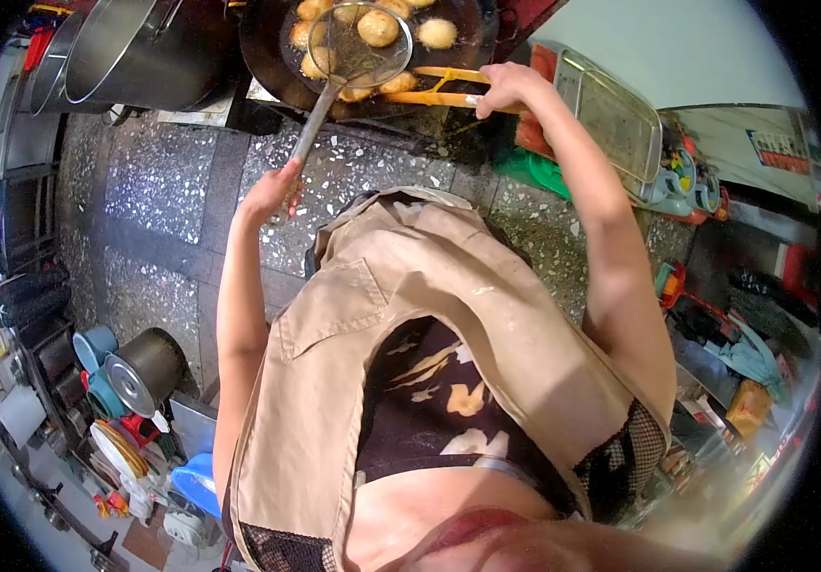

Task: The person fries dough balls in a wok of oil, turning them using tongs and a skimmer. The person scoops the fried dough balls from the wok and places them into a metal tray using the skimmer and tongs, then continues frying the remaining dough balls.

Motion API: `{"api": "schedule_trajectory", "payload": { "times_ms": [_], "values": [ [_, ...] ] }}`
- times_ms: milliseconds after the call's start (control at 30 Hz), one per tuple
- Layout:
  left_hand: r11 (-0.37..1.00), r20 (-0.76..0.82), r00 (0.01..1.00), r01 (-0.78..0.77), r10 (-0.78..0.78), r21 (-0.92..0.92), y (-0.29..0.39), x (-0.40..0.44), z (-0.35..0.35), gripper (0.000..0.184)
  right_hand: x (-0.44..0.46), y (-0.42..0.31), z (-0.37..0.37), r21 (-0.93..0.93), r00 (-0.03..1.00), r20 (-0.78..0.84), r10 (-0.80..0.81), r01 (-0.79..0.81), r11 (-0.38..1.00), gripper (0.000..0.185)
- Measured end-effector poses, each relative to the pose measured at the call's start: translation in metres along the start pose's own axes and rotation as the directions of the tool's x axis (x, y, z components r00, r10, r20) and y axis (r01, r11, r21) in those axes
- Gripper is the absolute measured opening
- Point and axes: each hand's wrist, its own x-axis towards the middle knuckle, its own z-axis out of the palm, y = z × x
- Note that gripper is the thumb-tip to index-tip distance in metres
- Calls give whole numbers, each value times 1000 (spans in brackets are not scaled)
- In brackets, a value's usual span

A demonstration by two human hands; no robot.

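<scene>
A wide dark pan of oil point(268, 43) lies at the top of the head view, with several golden fried dough balls point(437, 34) in it. My left hand point(270, 194) is closed around the handle of a round wire skimmer point(313, 130). The skimmer's mesh head is over the pan; one ball shows at it, though I cannot tell whether it lies in the mesh or beneath. From the right, my right hand point(509, 88) grips a pair of yellow-orange tongs point(441, 98). Their arms are apart, and the tips reach the balls at the pan's near right side.
Large metal pots point(129, 52) stand left of the pan. A rectangular metal tray point(611, 114) is on the right, near a green object point(546, 172). Speckled floor point(158, 181) shows between me and the stove. A lidded pot point(146, 370) and basins are at lower left.
</scene>
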Motion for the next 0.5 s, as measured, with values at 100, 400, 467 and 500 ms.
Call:
{"api": "schedule_trajectory", "payload": {
  "times_ms": [100,400,467,500],
  "values": [
    [1000,3,1000,-4,4,5,2,-2,-1,54,-13,10,-11,91,999,41,9,-13,996,91],
    [999,-29,1000,-8,10,45,4,-3,2,54,-25,53,29,497,967,-182,179,-67,865,87],
    [999,-34,999,-2,4,42,2,-3,3,54,-29,51,42,584,965,-179,191,-52,810,85],
    [999,-43,999,-5,7,41,3,-5,3,55,-34,46,48,666,964,-175,202,-35,745,82]
  ]
}}
